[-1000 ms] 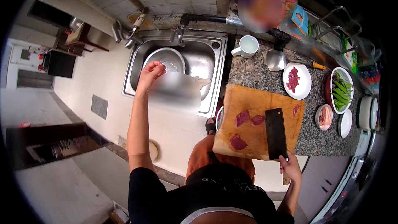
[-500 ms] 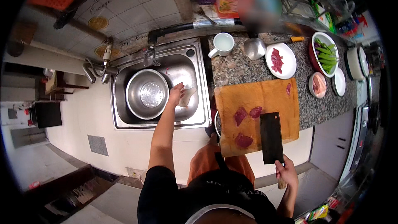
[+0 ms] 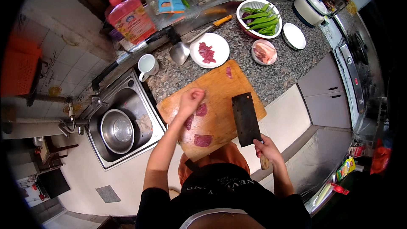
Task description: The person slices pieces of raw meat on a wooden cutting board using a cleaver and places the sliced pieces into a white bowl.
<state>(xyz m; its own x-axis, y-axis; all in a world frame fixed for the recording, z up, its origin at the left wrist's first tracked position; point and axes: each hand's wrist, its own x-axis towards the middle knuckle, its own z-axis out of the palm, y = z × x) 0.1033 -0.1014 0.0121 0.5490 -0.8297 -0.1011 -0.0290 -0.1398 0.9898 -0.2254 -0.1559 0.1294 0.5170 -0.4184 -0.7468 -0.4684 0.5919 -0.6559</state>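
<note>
My right hand is wrapped round the wooden handle of a cleaver. Its dark, broad blade lies flat over the right part of the wooden cutting board. My left hand is above the board's left side with its fingers curled in; whether anything is between them is hidden. Just beside and below that hand are a piece of red meat and a second piece, partly covered by the wrist. Another meat slice lies near the board's front edge, and a small scrap at its far corner.
A white plate of cut meat, a spatula and a mug stand behind the board. Farther right are a colander of green peppers, a bowl of pale meat and a white dish. The sink holds a metal basin.
My left hand has left the sink, where its fingers were stretched out, and come over the board, curling in. My right hand still holds the cleaver. The view has turned toward the right.
</note>
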